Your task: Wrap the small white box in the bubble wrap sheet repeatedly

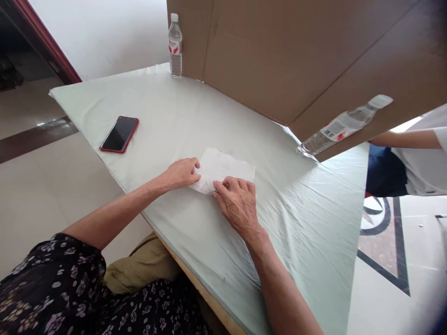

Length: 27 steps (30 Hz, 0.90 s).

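Observation:
A thin white sheet (228,166) that looks like tissue paper lies on the pale green tablecloth, its near edge wrinkled and bunched. My left hand (180,173) is at the sheet's left edge, with the fingers curled and the thumb against it. At the near edge, my right hand (239,200) pinches the bunched part between thumb and forefinger, the other fingers bent over the sheet. The fingertips hide part of that near edge.
A phone (119,134) in a red case lies to the left. A water bottle (175,51) stands at the back; another bottle (340,126) is at the right, both beside a tall cardboard panel (251,56). Another person's arm (405,139) shows beyond the panel.

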### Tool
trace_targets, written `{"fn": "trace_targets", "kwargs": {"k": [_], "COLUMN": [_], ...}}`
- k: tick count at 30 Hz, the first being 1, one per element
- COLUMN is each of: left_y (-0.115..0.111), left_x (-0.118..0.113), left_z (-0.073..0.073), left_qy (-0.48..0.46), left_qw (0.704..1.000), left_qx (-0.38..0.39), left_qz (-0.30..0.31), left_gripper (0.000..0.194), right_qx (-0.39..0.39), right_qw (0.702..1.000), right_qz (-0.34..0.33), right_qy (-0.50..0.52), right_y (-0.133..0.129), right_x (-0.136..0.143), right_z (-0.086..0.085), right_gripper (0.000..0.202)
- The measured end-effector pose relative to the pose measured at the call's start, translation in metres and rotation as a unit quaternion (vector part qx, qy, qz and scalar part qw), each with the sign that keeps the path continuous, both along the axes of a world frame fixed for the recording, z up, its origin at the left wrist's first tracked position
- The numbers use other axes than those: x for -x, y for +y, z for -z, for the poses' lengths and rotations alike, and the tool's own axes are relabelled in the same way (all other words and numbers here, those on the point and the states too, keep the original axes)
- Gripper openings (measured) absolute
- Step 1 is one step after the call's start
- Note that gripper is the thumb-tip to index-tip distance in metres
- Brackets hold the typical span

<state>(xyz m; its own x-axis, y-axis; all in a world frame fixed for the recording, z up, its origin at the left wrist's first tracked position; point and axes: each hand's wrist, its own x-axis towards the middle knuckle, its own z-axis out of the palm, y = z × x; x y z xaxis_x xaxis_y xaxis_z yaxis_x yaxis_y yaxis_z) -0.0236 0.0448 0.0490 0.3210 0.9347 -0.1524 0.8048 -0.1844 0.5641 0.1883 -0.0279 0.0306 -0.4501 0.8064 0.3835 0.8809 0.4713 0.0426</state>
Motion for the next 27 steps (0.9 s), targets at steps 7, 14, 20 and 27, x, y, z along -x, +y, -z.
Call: {"fn": "trace_targets", "kwargs": {"k": [7,14,20,27], "left_y": [-0.012,-0.009,-0.003,0.002], "left_x": [0.011,-0.013,-0.033,-0.042], "left_z": [0.001,0.005,-0.003,-0.007], "left_qy": [-0.112,-0.239,-0.226,-0.266], "left_qw": [0.974,0.923,0.932,0.908], "left_qx": [0.174,0.232,0.239,0.287], "left_qz": [-0.09,-0.192,-0.15,-0.152], "left_gripper": [0.068,0.06,0.008,0.009], "right_qx": [-0.007,-0.003,-0.005,-0.009], "right_qw": [1.0,1.0,1.0,1.0], "right_qz": [0.004,0.008,0.008,0.01], "right_qy": [0.007,0.006,0.009,0.008], "right_y": [0.0,0.0,0.001,0.003], "right_x": [0.001,0.003,0.003,0.005], "right_z": [0.002,0.0,0.0,0.001], "right_gripper": [0.016,0.014,0.012,0.009]}}
